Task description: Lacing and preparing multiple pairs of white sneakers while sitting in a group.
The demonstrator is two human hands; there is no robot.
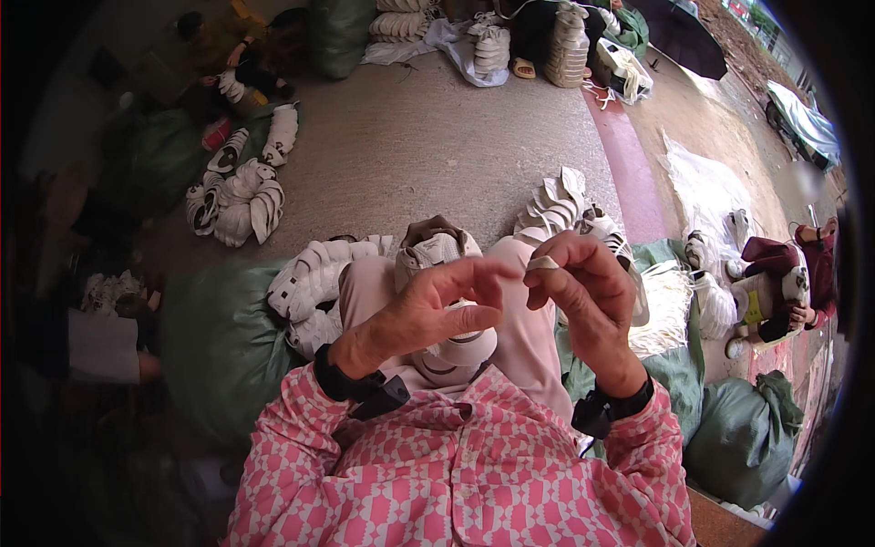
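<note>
Both my hands are raised over my lap. My right hand (588, 296) has its fingers curled together at the tips, pinching a small white piece (543, 263) too small to make out fully. Close to it on the left, my left hand (442, 301) points its index finger toward the right fingertips, its thumb held apart, and nothing shows in it. Below and behind the left hand, a white shoe upper (436, 251) with a brownish collar sits between my knees, partly covered by that hand.
White shoe uppers (314, 278) lie by my left knee against a green sack (219, 346); more uppers (556, 205) are beyond my right knee. White laces (663, 305) rest on green sacking at right. Other people sit at far left and right. An upper pile (241, 201) stands farther off.
</note>
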